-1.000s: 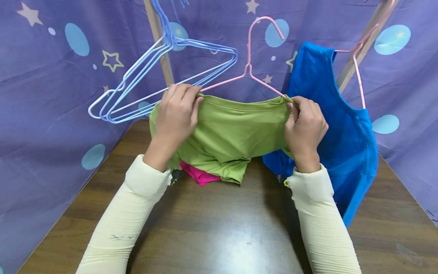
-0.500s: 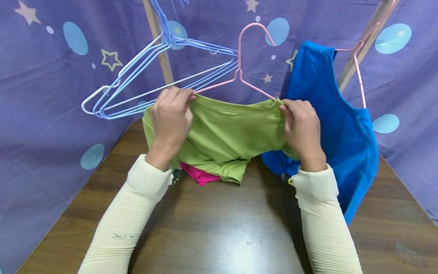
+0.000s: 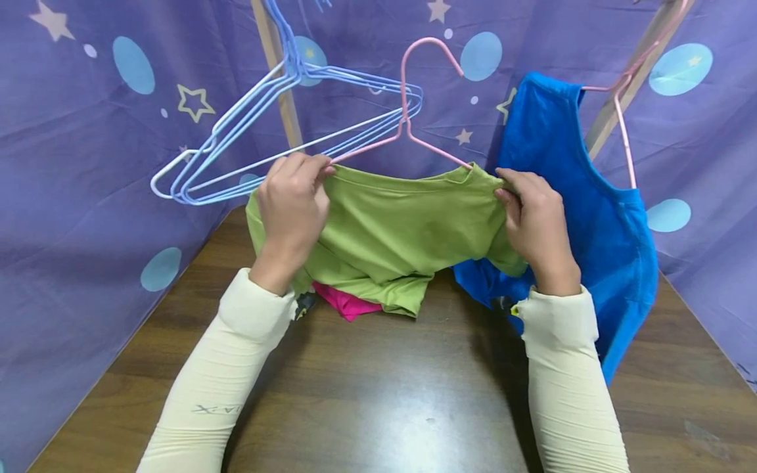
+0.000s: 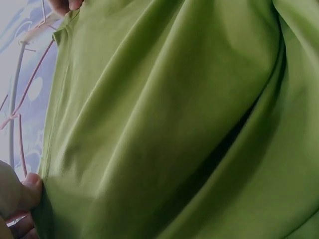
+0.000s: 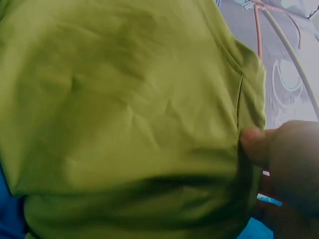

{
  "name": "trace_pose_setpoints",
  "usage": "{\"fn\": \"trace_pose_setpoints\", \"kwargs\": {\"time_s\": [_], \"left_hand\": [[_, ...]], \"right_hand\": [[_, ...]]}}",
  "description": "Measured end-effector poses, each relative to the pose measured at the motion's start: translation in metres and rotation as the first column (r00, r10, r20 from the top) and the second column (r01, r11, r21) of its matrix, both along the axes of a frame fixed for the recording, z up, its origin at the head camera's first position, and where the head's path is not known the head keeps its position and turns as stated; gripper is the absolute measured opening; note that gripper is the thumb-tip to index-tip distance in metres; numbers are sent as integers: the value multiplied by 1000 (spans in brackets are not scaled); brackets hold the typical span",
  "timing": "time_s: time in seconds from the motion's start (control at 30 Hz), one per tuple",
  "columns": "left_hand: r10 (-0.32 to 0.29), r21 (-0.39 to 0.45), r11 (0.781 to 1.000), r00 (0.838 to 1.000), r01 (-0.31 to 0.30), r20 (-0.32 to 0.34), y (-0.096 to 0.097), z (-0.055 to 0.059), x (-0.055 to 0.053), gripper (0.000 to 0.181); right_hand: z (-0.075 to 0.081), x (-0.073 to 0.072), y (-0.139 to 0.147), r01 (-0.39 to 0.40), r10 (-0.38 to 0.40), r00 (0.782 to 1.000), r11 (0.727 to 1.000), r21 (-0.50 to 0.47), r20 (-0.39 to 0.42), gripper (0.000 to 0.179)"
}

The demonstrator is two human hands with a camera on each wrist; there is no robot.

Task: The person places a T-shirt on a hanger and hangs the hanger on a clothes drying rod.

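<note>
A green shirt (image 3: 408,217) is stretched between both hands, its neckline edge uppermost. A pink hanger (image 3: 407,125) rises out of that neckline, hook and upper arms visible, its lower part hidden in the cloth. My left hand (image 3: 292,203) pinches the shirt at the left end of the neckline, by the hanger's arm; its thumb (image 4: 33,186) presses the fabric in the left wrist view. On the other side, my right hand (image 3: 538,220) pinches the shoulder of the shirt, a little beyond the hanger's arm. In the right wrist view its thumb (image 5: 255,142) lies on the green cloth.
Several blue and white hangers (image 3: 236,138) hang at the left, close behind my left hand. A blue sleeveless top (image 3: 591,249) hangs on another pink hanger (image 3: 625,131) at the right. Pink cloth (image 3: 345,302) lies under the green shirt on the wooden table (image 3: 378,387).
The pink hanger has shifted left. My right hand has moved outward to the right, drawing the shirt's shoulder away from the hanger's arm. My left hand has moved slightly left.
</note>
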State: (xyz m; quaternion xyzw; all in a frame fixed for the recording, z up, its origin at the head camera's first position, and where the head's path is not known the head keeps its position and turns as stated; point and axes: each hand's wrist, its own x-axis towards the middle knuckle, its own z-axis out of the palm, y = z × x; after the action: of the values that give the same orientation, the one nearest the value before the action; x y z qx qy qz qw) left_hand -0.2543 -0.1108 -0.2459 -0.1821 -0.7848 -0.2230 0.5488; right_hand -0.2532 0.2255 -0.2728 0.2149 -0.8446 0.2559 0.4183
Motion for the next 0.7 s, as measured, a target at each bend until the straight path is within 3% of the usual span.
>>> {"fn": "trace_pose_setpoints", "kwargs": {"time_s": [0.33, 0.5, 0.7], "left_hand": [[-6, 50, 999, 999, 8, -41, -6, 3, 0, 15], [-1, 40, 999, 999, 2, -42, -5, 3, 0, 16], [7, -5, 1000, 1000, -7, -31, 1, -2, 0, 13]], "right_hand": [[-4, -3, 10, 4, -16, 996, 992, -123, -90, 21], [-2, -3, 12, 40, -49, 996, 993, -112, -79, 21], [6, 5, -2, 44, -45, 998, 999, -31, -41, 30]]}}
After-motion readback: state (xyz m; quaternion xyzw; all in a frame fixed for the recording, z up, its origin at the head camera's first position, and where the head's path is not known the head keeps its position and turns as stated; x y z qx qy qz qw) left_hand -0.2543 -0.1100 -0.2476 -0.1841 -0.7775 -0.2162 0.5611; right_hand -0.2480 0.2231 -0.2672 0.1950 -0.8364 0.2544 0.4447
